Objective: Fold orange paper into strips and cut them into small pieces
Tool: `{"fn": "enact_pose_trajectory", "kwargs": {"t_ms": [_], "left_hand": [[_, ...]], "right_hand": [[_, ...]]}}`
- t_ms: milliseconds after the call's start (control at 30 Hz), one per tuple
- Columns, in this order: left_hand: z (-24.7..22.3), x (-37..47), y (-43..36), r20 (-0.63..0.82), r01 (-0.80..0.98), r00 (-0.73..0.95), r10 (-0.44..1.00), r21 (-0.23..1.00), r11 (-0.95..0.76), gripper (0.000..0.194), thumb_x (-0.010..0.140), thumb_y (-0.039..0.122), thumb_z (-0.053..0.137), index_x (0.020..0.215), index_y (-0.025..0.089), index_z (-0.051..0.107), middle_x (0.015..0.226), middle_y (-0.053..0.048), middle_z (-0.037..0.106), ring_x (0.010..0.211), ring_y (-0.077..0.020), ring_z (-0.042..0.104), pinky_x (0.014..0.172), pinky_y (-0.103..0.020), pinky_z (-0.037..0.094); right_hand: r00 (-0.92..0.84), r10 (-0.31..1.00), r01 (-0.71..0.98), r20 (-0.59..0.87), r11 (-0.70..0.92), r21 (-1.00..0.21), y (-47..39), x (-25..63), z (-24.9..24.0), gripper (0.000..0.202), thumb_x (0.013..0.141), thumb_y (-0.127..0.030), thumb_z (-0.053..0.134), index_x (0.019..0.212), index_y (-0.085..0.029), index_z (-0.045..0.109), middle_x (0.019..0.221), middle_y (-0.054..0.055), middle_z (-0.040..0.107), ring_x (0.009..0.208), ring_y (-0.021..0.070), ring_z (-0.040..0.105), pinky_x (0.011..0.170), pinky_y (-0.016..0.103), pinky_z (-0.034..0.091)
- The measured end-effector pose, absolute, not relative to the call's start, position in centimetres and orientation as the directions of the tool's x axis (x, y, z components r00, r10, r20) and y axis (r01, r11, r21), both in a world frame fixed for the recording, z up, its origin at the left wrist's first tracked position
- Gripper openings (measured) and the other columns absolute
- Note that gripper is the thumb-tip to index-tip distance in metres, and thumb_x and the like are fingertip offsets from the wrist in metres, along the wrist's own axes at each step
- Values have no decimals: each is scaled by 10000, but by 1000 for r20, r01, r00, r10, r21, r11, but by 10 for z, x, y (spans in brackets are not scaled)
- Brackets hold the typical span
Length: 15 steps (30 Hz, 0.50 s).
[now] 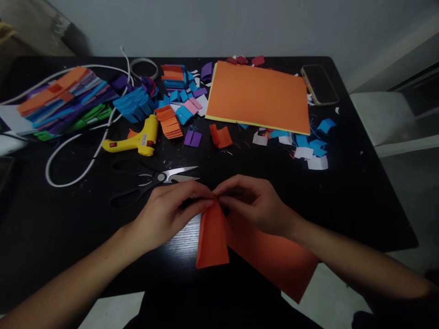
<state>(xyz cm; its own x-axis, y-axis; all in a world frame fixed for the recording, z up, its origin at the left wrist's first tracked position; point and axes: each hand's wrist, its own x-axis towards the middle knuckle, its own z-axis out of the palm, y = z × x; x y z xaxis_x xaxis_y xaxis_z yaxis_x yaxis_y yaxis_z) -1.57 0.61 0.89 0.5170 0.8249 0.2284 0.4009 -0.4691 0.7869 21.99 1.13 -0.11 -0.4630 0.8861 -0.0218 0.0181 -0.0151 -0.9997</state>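
An orange sheet of paper (270, 256), with a folded flap (212, 240) at its left end, hangs from my fingertips near the table's front edge. My left hand (174, 205) pinches the top of the flap between thumb and fingers. Close against it, my right hand (257, 201) pinches the same paper at its top edge. The fingertips of both hands nearly meet. Black-handled scissors (151, 180) lie with blades apart just beyond my left hand, which hides a little of them.
A yellow glue gun (135, 139) rests behind the scissors beside a looped white cable (51, 164). Stacked orange sheets (259, 96) and a phone (319, 84) lie farther back. Folded papers (68, 100) in several colours fill the back left; paper scraps (310, 153) lie right.
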Motion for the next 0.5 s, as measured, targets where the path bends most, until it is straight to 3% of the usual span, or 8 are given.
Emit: {"fn": "enact_pose_trajectory", "kwargs": {"t_ms": [100, 200, 500], "left_hand": [[9, -17, 7, 197, 412, 503, 842, 801, -433, 112, 962, 150, 731, 1039, 201, 668, 947, 12, 774, 793, -102, 744, 729, -168, 581], [10, -18, 7, 156, 409, 509, 847, 822, -397, 154, 955, 173, 748, 1065, 208, 647, 950, 20, 768, 802, -98, 741, 726, -162, 581], [14, -21, 7, 61, 386, 513, 856, 875, -293, 149, 959, 209, 739, 1085, 244, 668, 938, 50, 758, 796, -77, 726, 753, -169, 572]], "right_hand": [[-580, 788, 95, 207, 318, -943, 13, 224, 2, 303, 921, -30, 625, 1129, -200, 767, 1174, 85, 741, 1072, 173, 749, 896, 305, 644], [-641, 687, 130, 342, 537, -834, 15, 227, 0, 307, 923, -24, 625, 1140, -194, 761, 1230, 108, 699, 1161, 183, 718, 956, 310, 626], [-632, 666, 106, 397, 581, -807, 19, 231, -2, 221, 926, -47, 683, 1106, -169, 723, 1144, 104, 757, 1060, 160, 758, 911, 262, 627]]}}
